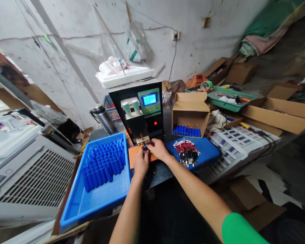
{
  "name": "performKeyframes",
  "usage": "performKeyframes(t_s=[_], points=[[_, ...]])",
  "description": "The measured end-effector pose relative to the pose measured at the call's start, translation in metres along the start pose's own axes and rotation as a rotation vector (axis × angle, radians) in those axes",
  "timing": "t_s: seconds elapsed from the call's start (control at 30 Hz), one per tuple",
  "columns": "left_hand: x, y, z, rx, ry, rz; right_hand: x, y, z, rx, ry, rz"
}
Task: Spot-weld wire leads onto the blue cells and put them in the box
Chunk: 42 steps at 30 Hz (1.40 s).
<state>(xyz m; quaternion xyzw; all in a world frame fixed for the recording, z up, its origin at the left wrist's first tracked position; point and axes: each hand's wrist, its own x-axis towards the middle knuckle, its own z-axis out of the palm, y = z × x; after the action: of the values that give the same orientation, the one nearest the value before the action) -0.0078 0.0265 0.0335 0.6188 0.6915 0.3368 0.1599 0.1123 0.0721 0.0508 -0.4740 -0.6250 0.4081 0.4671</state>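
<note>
Both hands meet under the copper-coloured electrode pins [141, 136] of a black spot welder [136, 127]. My left hand [141, 163] is closed around a small blue battery cell [145, 147], mostly covered by the fingers. Close against it, my right hand [158, 149] pinches at the cell's far end; what lies between its fingertips is hidden. Beneath the hands is an orange board [132, 156]. On the right, a bundle of red and black wire leads [186, 152] with white connectors rests on a blue pad [209, 151].
To the left, a blue tray [109, 200] holds many blue cells [101, 166] in rows. A cardboard box [190, 112] with more blue cells [186, 131] stands behind the pad. A steel flask [103, 118] is left of the welder; a green tray [226, 105] sits back right.
</note>
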Motion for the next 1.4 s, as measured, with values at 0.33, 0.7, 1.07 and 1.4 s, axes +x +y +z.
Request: performKeyframes(t_s=[0.33,0.7,1.07,1.4], points=[[0.005,-0.006,0.001,-0.013,0.01,0.051,-0.021,-0.015,-0.023,-0.525,0.19,-0.345],[0.024,-0.014,0.016,0.076,0.048,0.408,-0.01,-0.004,-0.037,-0.815,-0.109,-0.52],[0.021,0.006,0.026,0.087,0.027,0.301,0.024,0.064,-0.168,-0.607,0.451,-0.34],[0.017,0.005,0.028,0.143,0.082,0.355,0.062,0.137,-0.199,-0.83,0.391,-0.266]])
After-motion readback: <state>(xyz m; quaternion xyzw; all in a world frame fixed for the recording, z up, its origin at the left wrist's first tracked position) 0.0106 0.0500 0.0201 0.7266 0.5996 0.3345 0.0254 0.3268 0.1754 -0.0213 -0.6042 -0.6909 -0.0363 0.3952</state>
